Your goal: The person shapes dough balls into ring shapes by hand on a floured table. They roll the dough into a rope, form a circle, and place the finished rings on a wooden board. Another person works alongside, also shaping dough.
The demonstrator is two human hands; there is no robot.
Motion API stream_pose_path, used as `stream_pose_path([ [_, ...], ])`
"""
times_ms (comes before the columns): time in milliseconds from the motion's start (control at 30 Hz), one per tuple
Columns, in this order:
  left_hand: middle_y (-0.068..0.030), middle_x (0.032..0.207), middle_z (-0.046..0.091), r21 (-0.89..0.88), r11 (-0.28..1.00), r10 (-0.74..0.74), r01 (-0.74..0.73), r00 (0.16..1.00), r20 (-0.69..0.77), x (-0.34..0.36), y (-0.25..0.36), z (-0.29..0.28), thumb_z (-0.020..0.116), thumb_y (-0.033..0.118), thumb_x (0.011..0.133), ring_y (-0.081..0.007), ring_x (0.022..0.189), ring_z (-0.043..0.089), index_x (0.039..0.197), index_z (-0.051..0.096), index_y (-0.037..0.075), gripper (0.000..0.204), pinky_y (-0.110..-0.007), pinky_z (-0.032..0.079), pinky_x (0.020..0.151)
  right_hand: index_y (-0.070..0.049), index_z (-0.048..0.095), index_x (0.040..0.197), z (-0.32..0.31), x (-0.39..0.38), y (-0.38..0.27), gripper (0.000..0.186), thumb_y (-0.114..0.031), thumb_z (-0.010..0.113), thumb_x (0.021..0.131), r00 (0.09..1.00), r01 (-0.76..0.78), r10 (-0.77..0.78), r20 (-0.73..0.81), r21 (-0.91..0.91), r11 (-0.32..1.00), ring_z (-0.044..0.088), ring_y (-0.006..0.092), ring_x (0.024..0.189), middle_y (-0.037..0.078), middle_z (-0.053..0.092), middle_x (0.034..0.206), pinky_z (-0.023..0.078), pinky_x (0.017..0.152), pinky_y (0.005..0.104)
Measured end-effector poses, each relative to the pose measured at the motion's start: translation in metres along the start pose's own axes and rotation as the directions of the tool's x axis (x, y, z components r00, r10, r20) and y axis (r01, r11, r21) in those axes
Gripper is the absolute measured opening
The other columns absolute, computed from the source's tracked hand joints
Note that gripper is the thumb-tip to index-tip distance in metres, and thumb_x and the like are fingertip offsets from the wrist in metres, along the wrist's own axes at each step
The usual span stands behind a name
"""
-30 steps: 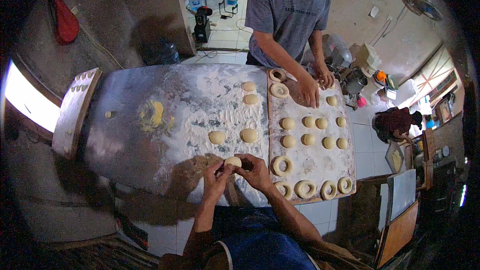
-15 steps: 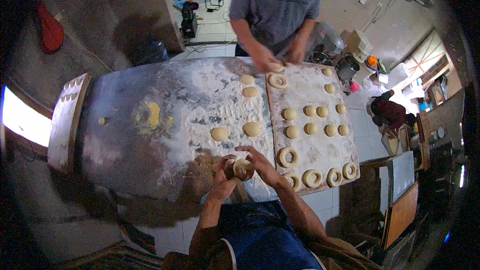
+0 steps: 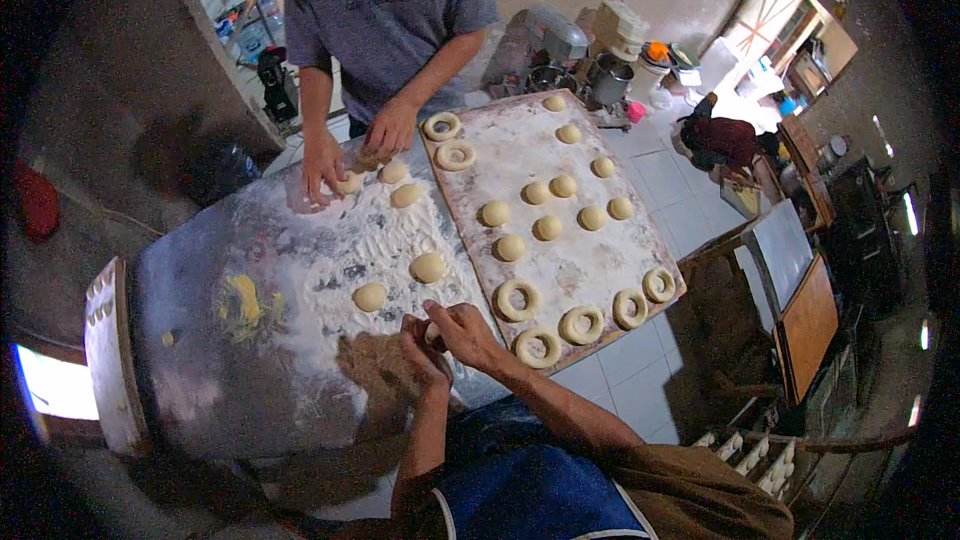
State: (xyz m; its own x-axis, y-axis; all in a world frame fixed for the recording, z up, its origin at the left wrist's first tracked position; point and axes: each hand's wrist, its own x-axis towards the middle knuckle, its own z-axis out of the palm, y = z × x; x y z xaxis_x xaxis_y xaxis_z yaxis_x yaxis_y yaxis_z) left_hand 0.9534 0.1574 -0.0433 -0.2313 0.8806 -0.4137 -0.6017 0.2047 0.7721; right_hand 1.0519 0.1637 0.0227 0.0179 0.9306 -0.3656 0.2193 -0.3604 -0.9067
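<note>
Close together above the near edge of the floured table [image 3: 290, 380], my left hand [image 3: 427, 358] and my right hand [image 3: 465, 332] are both closed around one piece of dough [image 3: 433, 333]. Fingers hide most of it, and only a pale bit shows between them. Just beyond them, a dough ball [image 3: 427, 267] and another dough ball [image 3: 369, 297] rest on flour. To the right, a floured board [image 3: 560, 285] carries several round balls in its middle, a near row of dough rings [image 3: 581, 324], and two rings at its far left corner.
Across the table a person in a grey shirt [image 3: 390, 20] handles dough beside two more balls [image 3: 405, 196]. A yellow smear [image 3: 240, 302] marks the table's left part. Pots [image 3: 610, 78] stand beyond the board; another person [image 3: 725, 140] bends down at far right.
My hands have drawn closer round the dough, hiding more of it. The person opposite has left a ring on the board and moved their hands to the table's dough. The view has shifted.
</note>
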Motion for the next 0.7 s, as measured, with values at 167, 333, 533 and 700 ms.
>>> stream_pose_path([
  [167,0.0008,0.076,0.040,0.202,0.948,0.168,-0.248,0.924,0.343,-0.002,-0.004,0.006,0.048,0.048,0.101,-0.0150,0.067,0.040,0.082,0.043,0.010,0.043,-0.037,0.039,0.064,0.009,0.072,0.083,-0.031,-0.005,0.019,0.065,-0.049,0.049,0.102,0.995,0.009,0.022,0.096,-0.304,0.953,0.062,0.0221,0.063,0.016,0.068,0.066,0.050,0.065,0.0414],
  [333,-0.0052,0.087,0.050,-0.351,0.934,-0.003,0.064,0.985,0.171,-0.001,-0.037,0.002,0.054,0.034,0.102,-0.0204,0.073,0.046,0.089,0.048,0.004,0.034,-0.038,0.041,0.068,0.007,0.072,0.080,-0.044,-0.026,0.011,0.066,-0.050,0.047,0.102,0.976,0.217,-0.217,0.000,0.035,0.975,0.062,0.0267,0.059,0.019,0.070,0.069,0.050,0.062,0.0433],
  [533,-0.0070,0.085,0.056,0.702,0.482,0.356,-0.524,0.850,0.389,-0.024,-0.043,0.018,0.042,0.037,0.106,-0.0229,0.071,0.053,0.095,0.051,0.004,0.035,-0.039,0.043,0.073,0.003,0.074,0.081,-0.081,-0.039,0.003,0.067,-0.054,0.045,0.101,0.930,0.366,-0.353,0.105,-0.170,0.915,0.066,0.0428,0.064,0.027,0.066,0.070,0.053,0.067,0.0494],
  [700,-0.0079,0.096,0.057,0.698,0.553,0.206,-0.456,0.886,0.415,-0.036,-0.065,0.030,0.039,0.035,0.106,-0.0220,0.089,0.054,0.109,0.048,0.005,0.031,-0.038,0.042,0.086,0.001,0.075,0.090,-0.118,-0.026,0.042,0.059,-0.052,0.051,0.098,0.951,0.265,-0.187,0.247,-0.339,0.903,0.064,0.0431,0.059,0.026,0.061,0.061,0.051,0.062,0.0511],
])
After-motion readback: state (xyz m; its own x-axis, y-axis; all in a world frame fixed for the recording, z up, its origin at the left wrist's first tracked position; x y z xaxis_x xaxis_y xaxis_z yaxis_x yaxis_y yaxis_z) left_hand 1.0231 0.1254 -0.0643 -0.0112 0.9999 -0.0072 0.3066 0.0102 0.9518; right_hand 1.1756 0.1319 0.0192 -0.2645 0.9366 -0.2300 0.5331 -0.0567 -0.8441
